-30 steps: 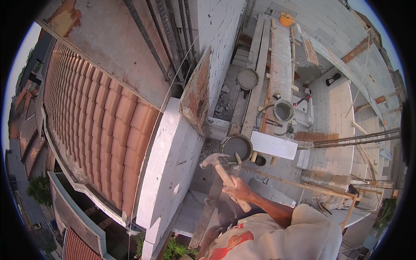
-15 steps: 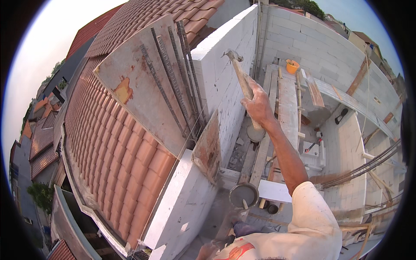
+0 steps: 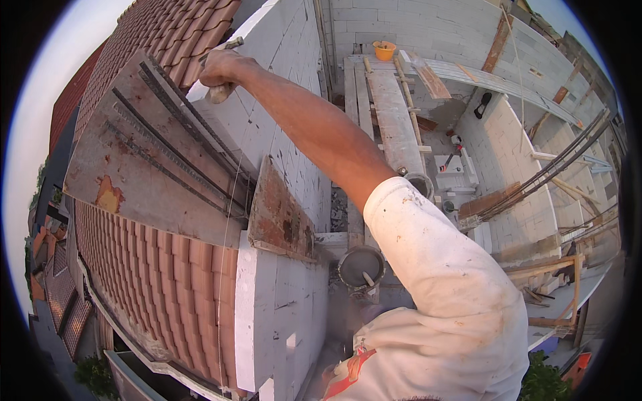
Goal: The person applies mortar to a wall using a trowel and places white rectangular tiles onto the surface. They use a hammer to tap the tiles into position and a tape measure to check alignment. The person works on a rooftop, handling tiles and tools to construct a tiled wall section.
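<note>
My right hand (image 3: 226, 69) is closed round the handle of a hammer (image 3: 234, 43), whose metal head shows just above the fist. The arm stretches far to the left, above a corner where several ribbed steel bars (image 3: 175, 110) stand against a large stained formwork panel (image 3: 100, 167). A smaller, worn board (image 3: 281, 214) rises on the near side of the bars, at the end of the white block wall (image 3: 267, 314). Of my left hand (image 3: 328, 375), only a blurred bit of skin shows low beside the shirt; its fingers cannot be made out.
A tiled roof (image 3: 154, 287) slopes down at left. Below the arm is a round bucket of grey mix (image 3: 361, 267) with a tool in it. Scaffold planks (image 3: 394, 120) run away toward an orange bucket (image 3: 384, 50). Bundled bars (image 3: 542, 177) cross at right; a thin string hangs near the panel.
My right hand has swung left with the hammer, from beside the wall to above the panel and bars. The view has shifted, with the panel now farther left.
</note>
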Action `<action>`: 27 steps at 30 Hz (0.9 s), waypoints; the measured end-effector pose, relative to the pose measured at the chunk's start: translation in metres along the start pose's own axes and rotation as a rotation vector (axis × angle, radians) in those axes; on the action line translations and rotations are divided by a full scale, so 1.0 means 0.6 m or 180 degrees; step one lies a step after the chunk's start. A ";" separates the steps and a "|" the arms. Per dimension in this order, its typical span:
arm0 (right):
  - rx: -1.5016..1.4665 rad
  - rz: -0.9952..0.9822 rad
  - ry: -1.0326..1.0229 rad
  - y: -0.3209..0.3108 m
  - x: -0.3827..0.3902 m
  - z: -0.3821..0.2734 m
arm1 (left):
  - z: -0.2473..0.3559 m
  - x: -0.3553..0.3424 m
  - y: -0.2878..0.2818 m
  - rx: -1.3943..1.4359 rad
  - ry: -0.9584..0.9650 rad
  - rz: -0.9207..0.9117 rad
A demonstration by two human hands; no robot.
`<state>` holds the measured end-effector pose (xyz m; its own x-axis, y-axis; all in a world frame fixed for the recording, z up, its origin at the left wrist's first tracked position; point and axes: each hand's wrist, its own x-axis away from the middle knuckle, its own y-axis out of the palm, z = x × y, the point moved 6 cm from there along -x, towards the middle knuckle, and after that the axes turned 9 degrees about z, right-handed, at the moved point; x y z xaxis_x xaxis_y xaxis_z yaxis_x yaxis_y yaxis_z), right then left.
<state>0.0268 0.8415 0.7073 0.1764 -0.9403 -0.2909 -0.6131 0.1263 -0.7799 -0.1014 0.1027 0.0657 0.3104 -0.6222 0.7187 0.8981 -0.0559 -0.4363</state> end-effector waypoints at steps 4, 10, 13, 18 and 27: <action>-0.0211 0.0109 -0.0338 0.021 -0.003 0.005 | 0.014 -0.013 -0.004 -0.0127 0.0058 -0.0102; -0.3726 -0.0454 -0.0034 0.020 0.084 0.061 | 0.039 -0.032 -0.019 -0.0152 0.0306 -0.0180; -0.3853 -0.0433 0.0111 0.059 0.054 0.056 | 0.042 -0.036 -0.035 -0.0048 0.0409 -0.0014; -0.2754 -0.0211 0.0207 0.027 0.115 0.010 | 0.078 -0.047 -0.042 -0.0104 0.0702 0.0388; -0.4202 -0.0054 0.0823 0.091 0.224 0.141 | 0.049 -0.010 -0.046 -0.0254 0.0351 -0.0468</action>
<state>0.0822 0.7489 0.5787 0.1319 -0.9894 -0.0603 -0.9163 -0.1449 0.3734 -0.1192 0.1307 0.0894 0.1377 -0.6842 0.7162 0.9023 -0.2116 -0.3756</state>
